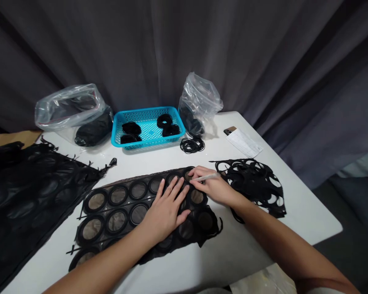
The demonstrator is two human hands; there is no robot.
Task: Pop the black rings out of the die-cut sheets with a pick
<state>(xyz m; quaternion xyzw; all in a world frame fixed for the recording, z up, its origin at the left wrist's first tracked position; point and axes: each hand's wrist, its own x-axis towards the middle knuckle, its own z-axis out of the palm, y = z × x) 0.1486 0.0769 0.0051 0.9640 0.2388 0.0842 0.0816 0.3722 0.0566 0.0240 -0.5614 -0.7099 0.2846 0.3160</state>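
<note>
A black rubber-like sheet (117, 221) with rows of raised rings and thin, see-through centres lies flat on the white table. My left hand (164, 212) rests palm down on it, fingers spread, holding nothing. Near the sheet's upper right corner, my right hand (213, 185) grips a slim, pale pen-like tool (206, 177). Its tip is hidden by my fingers, close to a ring there. To the right of that hand lies a heap of black sheet scrap (254, 183) with round holes cut through it.
At the back stands a blue basket (151, 143) with bundles of black rings, between two clear plastic bags (69, 110) holding black pieces. Loose rings (192, 145) lie before it. A larger black sheet (27, 196) covers the left. A phone (230, 130) sits partly under white paper (244, 143).
</note>
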